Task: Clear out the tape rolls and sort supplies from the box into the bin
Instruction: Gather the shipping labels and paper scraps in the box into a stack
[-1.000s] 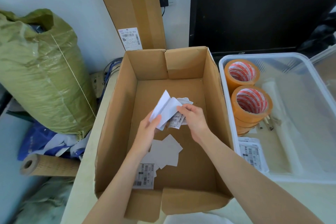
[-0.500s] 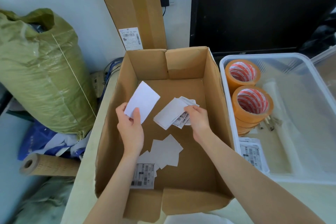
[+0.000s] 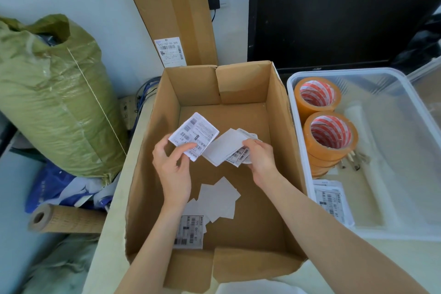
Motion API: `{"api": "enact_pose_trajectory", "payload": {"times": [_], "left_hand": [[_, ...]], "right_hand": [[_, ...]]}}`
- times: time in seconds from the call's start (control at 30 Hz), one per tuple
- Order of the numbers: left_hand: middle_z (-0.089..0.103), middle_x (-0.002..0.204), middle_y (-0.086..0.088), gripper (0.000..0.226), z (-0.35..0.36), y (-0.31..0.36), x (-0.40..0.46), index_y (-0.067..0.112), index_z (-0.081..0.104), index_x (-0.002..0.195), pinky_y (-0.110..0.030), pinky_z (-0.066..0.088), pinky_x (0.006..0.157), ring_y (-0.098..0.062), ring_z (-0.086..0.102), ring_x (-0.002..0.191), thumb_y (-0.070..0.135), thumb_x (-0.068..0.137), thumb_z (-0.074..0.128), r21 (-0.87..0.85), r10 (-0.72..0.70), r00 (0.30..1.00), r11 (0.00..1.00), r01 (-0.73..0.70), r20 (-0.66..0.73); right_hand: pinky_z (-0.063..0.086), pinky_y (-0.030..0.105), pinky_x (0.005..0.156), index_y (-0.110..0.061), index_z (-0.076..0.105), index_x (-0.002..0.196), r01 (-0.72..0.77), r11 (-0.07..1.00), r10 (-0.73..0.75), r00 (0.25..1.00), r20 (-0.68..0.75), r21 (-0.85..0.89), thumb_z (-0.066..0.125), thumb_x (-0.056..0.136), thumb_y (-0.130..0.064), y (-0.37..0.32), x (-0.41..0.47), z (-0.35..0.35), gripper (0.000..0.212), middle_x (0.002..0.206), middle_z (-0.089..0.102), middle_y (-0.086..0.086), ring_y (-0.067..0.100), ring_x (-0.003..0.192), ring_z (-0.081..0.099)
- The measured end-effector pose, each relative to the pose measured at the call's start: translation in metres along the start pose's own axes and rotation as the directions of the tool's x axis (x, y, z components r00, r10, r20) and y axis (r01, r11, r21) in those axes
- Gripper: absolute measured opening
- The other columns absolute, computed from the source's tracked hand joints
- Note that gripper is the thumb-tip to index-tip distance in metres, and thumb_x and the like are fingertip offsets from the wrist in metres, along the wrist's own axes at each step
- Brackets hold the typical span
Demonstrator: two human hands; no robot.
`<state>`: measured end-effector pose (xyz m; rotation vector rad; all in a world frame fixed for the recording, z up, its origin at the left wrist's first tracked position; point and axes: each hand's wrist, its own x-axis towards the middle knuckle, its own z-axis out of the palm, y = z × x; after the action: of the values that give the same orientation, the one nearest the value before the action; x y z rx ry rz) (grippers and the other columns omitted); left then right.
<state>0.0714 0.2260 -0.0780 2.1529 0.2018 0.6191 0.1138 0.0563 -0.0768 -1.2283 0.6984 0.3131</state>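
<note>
Both hands are inside the open cardboard box. My left hand pinches one barcode label sheet, printed side up. My right hand grips a small stack of label sheets, the top one blank side up. Several more label sheets lie on the box floor, and one printed label lies nearer me. To the right stands the clear plastic bin with two stacks of orange tape rolls and a label packet.
A green woven sack fills the left side, with a cardboard tube below it. A tall flat carton leans on the wall behind the box. A black monitor stands behind the bin.
My left hand drew one sheet out of the stack, moved it left, then turned it printed side up. My right hand kept the stack nearly still.
</note>
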Motion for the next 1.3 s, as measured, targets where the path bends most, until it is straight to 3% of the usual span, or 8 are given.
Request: {"api": "enact_pose_trajectory", "payload": {"times": [0.23,0.5,0.63,0.77,0.83,0.93,1.13,1.3], "left_hand": [[0.058,0.126,-0.002,0.046,-0.004,0.000,0.007,0.014,0.064,0.121,-0.038,0.043,0.090,-0.016,0.049,0.110,0.019,0.085,0.036,0.225,0.155,0.954,0.951,-0.214,0.255],[0.067,0.112,0.001,0.023,0.006,-0.013,0.000,0.013,0.069,0.106,-0.031,0.037,0.083,-0.019,0.056,0.099,0.012,0.083,0.066,0.363,0.431,0.755,0.686,-0.630,0.495],[0.066,0.084,-0.001,0.009,0.004,0.015,0.003,0.004,0.068,0.091,-0.010,0.042,0.065,-0.014,0.059,0.077,0.007,0.091,0.059,0.024,0.018,0.997,1.000,-0.020,0.078],[0.066,0.107,0.006,0.031,0.000,0.022,0.013,0.018,0.050,0.117,-0.013,0.051,0.076,-0.005,0.066,0.096,0.009,0.090,0.062,-0.478,-0.531,0.844,0.722,0.500,0.081],[0.065,0.114,0.006,0.056,-0.001,0.020,0.014,0.028,0.036,0.133,-0.024,0.053,0.084,-0.008,0.065,0.105,0.007,0.088,0.064,-0.609,-0.589,0.779,0.543,0.578,0.215],[0.065,0.113,0.008,0.048,0.002,0.018,0.010,0.025,0.045,0.130,-0.022,0.054,0.081,-0.008,0.064,0.104,0.009,0.089,0.063,-0.494,-0.573,0.769,0.600,0.629,0.284],[0.063,0.105,0.000,0.018,0.019,0.009,0.006,0.014,0.057,0.109,-0.017,0.048,0.074,-0.014,0.061,0.098,0.024,0.098,0.049,-0.048,-0.511,0.805,0.835,0.548,0.301],[0.062,0.103,0.007,0.013,0.032,0.012,0.009,0.017,0.053,0.110,-0.012,0.049,0.066,-0.006,0.061,0.093,0.019,0.097,0.050,-0.051,-0.425,0.821,0.877,0.478,0.381]], "right_hand": [[0.054,0.041,0.092,-0.023,0.058,0.085,0.001,1.000,-0.001,1.000,0.014,0.024,0.056,0.092,-0.009,0.001,0.002,-0.001,0.016,0.099,0.067,0.008,0.024,0.098,0.066],[0.055,0.041,0.087,-0.015,0.064,0.087,-0.010,0.998,0.008,0.999,0.033,0.059,0.056,0.090,-0.006,0.001,0.003,0.001,0.012,0.101,0.067,0.014,0.028,0.096,0.067],[0.056,0.043,0.089,-0.002,0.065,0.091,0.018,0.999,-0.020,0.999,0.030,0.047,0.062,0.090,-0.012,0.003,0.006,0.001,0.010,0.103,0.070,0.016,0.030,0.094,0.069],[0.057,0.042,0.086,-0.009,0.060,0.092,0.074,0.997,-0.073,0.997,0.034,-0.007,0.063,0.086,0.005,0.004,0.007,0.000,0.016,0.122,0.060,0.009,0.027,0.104,0.065],[0.057,0.039,0.086,-0.018,0.052,0.112,0.121,0.991,-0.120,0.992,0.031,-0.050,0.063,0.084,0.009,0.001,0.003,0.000,0.040,0.121,0.054,0.002,0.022,0.110,0.059],[0.050,0.045,0.096,-0.028,0.031,0.138,0.160,0.982,-0.155,0.986,0.056,-0.096,0.065,0.083,0.008,0.000,0.000,0.000,0.074,0.121,0.052,-0.003,0.015,0.114,0.052],[0.053,0.043,0.095,-0.025,0.054,0.126,0.257,0.955,-0.188,0.910,0.371,-0.146,0.055,0.096,-0.017,0.005,-0.002,0.006,0.030,0.119,0.066,-0.003,0.016,0.111,0.063],[0.052,0.025,0.087,-0.013,0.058,0.126,0.306,0.921,-0.203,0.905,0.373,-0.241,0.049,0.096,-0.001,0.007,-0.002,0.007,0.034,0.123,0.064,-0.003,0.013,0.109,0.061]]}}
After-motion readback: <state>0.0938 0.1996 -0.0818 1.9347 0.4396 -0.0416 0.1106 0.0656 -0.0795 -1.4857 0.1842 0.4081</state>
